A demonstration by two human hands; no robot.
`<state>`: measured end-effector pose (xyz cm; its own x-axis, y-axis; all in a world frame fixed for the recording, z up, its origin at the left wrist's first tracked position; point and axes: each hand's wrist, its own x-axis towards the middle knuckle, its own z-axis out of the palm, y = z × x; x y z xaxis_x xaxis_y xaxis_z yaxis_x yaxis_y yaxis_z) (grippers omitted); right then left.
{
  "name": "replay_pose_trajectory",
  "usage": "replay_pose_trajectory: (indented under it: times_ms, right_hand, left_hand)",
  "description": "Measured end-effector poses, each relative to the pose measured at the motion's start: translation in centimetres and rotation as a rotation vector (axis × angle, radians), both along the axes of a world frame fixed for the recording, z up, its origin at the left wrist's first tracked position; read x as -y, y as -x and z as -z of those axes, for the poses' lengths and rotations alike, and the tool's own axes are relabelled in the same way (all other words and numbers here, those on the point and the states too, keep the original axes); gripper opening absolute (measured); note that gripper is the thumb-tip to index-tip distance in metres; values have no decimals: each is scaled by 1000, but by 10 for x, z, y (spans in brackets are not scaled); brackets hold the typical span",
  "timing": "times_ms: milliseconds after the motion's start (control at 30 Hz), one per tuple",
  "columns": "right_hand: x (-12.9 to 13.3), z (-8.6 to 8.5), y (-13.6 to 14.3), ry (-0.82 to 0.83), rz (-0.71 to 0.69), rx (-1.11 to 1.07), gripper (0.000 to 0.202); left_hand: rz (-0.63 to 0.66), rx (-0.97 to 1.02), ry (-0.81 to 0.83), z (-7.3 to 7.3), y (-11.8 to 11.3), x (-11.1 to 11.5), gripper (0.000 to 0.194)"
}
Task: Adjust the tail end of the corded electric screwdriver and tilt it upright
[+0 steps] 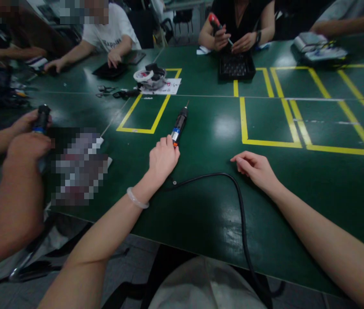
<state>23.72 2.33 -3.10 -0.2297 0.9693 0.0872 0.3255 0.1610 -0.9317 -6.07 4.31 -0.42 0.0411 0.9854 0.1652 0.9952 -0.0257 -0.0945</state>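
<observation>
My left hand [164, 158] is wrapped round the rear of an electric screwdriver [179, 124], which has a black nose, a blue band and an orange part by my fingers. Its thin bit points away from me, over the green table [207, 206]. Just below that hand lies the end of a black cable [240, 197]; it arcs right and drops over the near table edge. Whether it joins the screwdriver cannot be seen. My right hand [255, 168] rests on the table to the right of the cable, fingers loosely bent and apart, holding nothing.
Yellow tape outlines [272, 143] mark the table. Beyond sit a tape roll [143, 76] with other parts on a white sheet, and a black tray [236, 66] before a co-worker holding a red-handled screwdriver [214, 21]. At left, another person's hands grip a dark tool [43, 118].
</observation>
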Motion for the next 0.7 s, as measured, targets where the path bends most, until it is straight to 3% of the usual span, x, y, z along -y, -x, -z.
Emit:
replay_pose_trajectory:
  times_ms: [133,267,400,700]
  right_hand:
    - [1,-2,3,-105,-28,110,31]
    - [6,-6,10,-225,-143,197,20]
    - [12,-10,19,-240,-253,253,26]
    - [20,-12,27,-249,-354,348,38]
  left_hand:
    - [101,-11,6,1,-30,13,49]
    - [187,6,26,1,-55,24,51]
    - [266,26,51,-1,-75,34,49]
    - [337,91,96,0,-80,39,54]
